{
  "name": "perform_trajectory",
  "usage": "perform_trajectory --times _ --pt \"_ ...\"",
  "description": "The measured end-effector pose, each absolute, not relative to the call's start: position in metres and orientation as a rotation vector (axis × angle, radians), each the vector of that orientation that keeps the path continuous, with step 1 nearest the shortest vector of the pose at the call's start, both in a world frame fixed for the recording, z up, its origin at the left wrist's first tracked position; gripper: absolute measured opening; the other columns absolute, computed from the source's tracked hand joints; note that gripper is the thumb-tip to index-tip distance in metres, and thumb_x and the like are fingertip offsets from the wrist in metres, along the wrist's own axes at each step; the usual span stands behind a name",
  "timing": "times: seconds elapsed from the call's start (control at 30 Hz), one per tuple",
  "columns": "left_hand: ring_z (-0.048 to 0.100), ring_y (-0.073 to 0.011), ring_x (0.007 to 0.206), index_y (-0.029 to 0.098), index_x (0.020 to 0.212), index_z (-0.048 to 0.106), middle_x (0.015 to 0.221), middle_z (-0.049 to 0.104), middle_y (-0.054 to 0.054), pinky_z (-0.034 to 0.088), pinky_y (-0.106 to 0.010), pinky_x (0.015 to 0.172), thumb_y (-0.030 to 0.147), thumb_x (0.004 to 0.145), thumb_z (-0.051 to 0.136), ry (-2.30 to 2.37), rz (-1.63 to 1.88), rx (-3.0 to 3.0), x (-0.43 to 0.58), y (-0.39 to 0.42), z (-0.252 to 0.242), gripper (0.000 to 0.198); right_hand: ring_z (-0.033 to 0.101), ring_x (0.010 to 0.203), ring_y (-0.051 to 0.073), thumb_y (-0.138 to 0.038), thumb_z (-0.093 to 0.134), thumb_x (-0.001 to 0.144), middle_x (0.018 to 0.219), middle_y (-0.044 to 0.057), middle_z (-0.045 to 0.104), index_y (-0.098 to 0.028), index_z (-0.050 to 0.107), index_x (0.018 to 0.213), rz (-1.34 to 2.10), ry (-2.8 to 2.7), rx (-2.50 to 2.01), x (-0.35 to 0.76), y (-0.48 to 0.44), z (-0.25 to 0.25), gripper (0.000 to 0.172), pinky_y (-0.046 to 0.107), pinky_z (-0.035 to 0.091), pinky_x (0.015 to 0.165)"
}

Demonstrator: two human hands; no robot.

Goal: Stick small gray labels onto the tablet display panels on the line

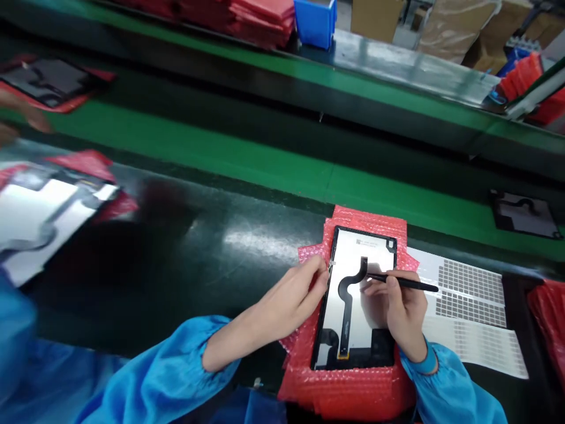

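A display panel (pixel 353 259) with a black flex cable (pixel 348 282) lies face down on a stack of red bubble-wrap sheets (pixel 348 388). My left hand (pixel 295 297) rests at the panel's left edge, its fingers pinched on a small piece I cannot make out. My right hand (pixel 399 312) lies on the panel and holds black tweezers (pixel 406 284) like a pen, their tip at the bend of the flex cable. Both arms are in blue sleeves.
A white sheet of small grey stickers (pixel 472 306) lies right of the panel. A green conveyor belt (pixel 220 156) runs behind. Another panel on red wrap (pixel 48 206) lies at left, near another person's blurred hand (pixel 22 115). A blue bin (pixel 315 20) stands at the back.
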State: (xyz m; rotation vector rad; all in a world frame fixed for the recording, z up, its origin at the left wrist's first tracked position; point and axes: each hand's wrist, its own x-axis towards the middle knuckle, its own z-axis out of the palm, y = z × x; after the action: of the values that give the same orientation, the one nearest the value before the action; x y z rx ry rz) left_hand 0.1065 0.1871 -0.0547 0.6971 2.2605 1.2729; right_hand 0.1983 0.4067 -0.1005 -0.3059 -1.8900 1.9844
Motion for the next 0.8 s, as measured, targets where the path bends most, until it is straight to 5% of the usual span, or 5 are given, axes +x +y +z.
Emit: perform_trajectory --times 0.07,0.17,0.5,0.63,0.8 --pt "0.053 -0.0123 0.067 0.025 0.103 0.046 0.091 0.062 0.0 0.044 -0.028 0.061 0.038 0.107 0.05 2.1 1.53 0.556 0.112 0.195 -0.058 0.015 0.082 0.067 0.02 -0.033 0.061 0.111 0.079 0.002 0.082 -0.023 0.062 0.112 1.986 -1.823 -0.303 0.201 0.406 -0.103 0.01 0.033 0.068 0.067" --pt "0.065 -0.0136 0.075 0.027 0.121 0.04 0.113 0.067 -0.006 0.052 -0.027 0.064 0.038 0.101 0.064 1.926 1.787 0.41 0.109 0.21 -0.061 0.033 0.082 0.073 0.022 -0.031 0.059 0.111 0.083 0.002 0.081 -0.023 0.063 0.114 1.926 -1.75 -0.265 0.206 0.407 -0.104 0.009 0.037 0.069 0.071" --pt "0.073 -0.0183 0.073 0.024 0.15 0.037 0.095 0.073 -0.002 0.063 -0.034 0.073 0.016 0.081 0.077 2.117 1.938 0.197 -0.096 0.317 -0.081 0.08 0.079 0.076 0.022 -0.034 0.064 0.107 0.093 0.003 0.076 -0.023 0.066 0.109 1.423 -1.622 -0.428 0.216 0.469 -0.102 0.011 0.041 0.067 0.074" --pt "0.071 -0.018 0.079 0.018 0.145 0.051 0.1 0.072 -0.004 0.063 -0.037 0.077 0.023 0.093 0.074 2.346 1.807 0.129 -0.158 0.338 -0.098 0.057 0.077 0.069 0.019 -0.035 0.062 0.108 0.085 0.0 0.075 -0.024 0.064 0.109 1.485 -1.599 -0.403 0.217 0.49 -0.115 0.012 0.037 0.066 0.07" --pt "0.066 -0.0277 0.12 0.018 0.136 0.063 0.14 0.063 -0.012 0.06 -0.05 0.1 0.038 0.1 0.071 2.676 1.537 0.36 -0.177 0.358 -0.093 0.042 0.078 0.074 0.019 -0.033 0.06 0.109 0.087 0.002 0.077 -0.023 0.067 0.111 1.428 -1.69 -0.425 0.223 0.485 -0.123 0.012 0.033 0.066 0.073"
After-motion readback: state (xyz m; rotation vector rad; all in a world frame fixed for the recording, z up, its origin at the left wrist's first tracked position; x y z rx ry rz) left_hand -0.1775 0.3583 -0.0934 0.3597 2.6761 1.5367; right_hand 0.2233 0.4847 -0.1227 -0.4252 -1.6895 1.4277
